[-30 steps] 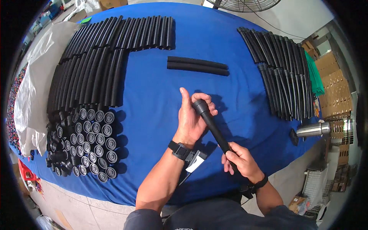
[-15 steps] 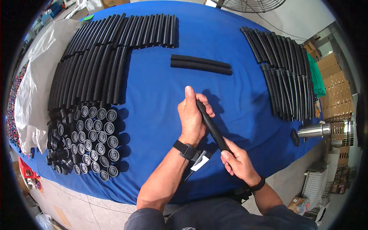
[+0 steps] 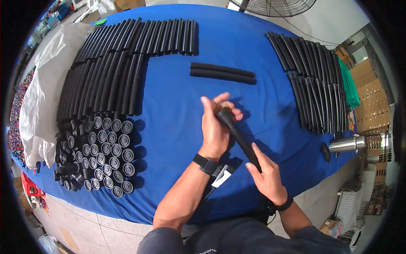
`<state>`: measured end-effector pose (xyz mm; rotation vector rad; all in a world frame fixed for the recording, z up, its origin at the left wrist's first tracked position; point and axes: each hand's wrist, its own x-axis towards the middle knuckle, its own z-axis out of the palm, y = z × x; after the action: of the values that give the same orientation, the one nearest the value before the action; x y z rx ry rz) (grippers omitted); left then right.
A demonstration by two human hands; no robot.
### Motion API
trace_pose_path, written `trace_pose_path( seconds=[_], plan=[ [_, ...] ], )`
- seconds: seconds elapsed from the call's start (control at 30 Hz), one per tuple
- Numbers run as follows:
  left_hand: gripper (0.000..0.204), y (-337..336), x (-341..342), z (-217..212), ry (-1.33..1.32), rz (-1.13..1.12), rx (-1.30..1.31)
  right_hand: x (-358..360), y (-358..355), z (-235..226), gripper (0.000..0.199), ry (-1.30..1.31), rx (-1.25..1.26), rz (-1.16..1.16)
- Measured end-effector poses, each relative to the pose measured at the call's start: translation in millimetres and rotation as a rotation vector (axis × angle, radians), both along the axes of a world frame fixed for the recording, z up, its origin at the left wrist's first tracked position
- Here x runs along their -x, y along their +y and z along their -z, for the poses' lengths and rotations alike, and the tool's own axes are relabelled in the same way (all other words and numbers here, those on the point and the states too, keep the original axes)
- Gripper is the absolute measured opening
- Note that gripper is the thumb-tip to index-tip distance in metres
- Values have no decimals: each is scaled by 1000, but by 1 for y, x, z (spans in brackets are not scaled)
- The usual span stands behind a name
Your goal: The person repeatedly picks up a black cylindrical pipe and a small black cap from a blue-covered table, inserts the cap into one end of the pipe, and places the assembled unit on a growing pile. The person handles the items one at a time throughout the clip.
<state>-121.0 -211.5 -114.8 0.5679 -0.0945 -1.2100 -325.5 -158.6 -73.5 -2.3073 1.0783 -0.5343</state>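
Observation:
A black tube (image 3: 242, 139) slants between my two hands above the blue cloth, with a wider collar-like end at its upper left. My left hand (image 3: 215, 129) lies behind that end with fingers stretched apart and thumb up; the end touches the palm side without being wrapped. Lower down, my right hand (image 3: 267, 174) grips the tube, thumb on one side and fingers along the other. Past my hands, two black foam-like tubes (image 3: 223, 73) lie side by side on the cloth.
Rows of black tubes (image 3: 101, 82) cover the left, with round black caps (image 3: 112, 150) below them and white plastic sheeting (image 3: 42, 89) alongside. Wide-ended tubes (image 3: 313, 80) lie at the right, above a metal cylinder (image 3: 347, 144). A fan (image 3: 279, 6) stands beyond the table (image 3: 169, 139).
My left fingers have loosened from around the tube and spread, uncovering its wider end. My right hand has shifted slightly right and its fingers have straightened along the tube.

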Motion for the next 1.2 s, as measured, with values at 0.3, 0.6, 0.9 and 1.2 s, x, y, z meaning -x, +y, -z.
trace_pose_path(
  seconds=[0.3, 0.6, 0.9, 1.2],
  plan=[
    [63, 2, -18, 5, 211, 70, -22, 6, 3, -21, 69, -127, -775, 143],
    [61, 5, -11, 2, 114, -38, -108, -2, 2, -7, 71, -30, -196, -144],
    [58, 4, -12, 3, 156, -38, -110, -2, 3, -2, 75, 14, -117, -158],
    [56, 2, -8, -8, 86, -46, -111, 10, 0, -1, 72, 150, 22, -89]
  ],
)
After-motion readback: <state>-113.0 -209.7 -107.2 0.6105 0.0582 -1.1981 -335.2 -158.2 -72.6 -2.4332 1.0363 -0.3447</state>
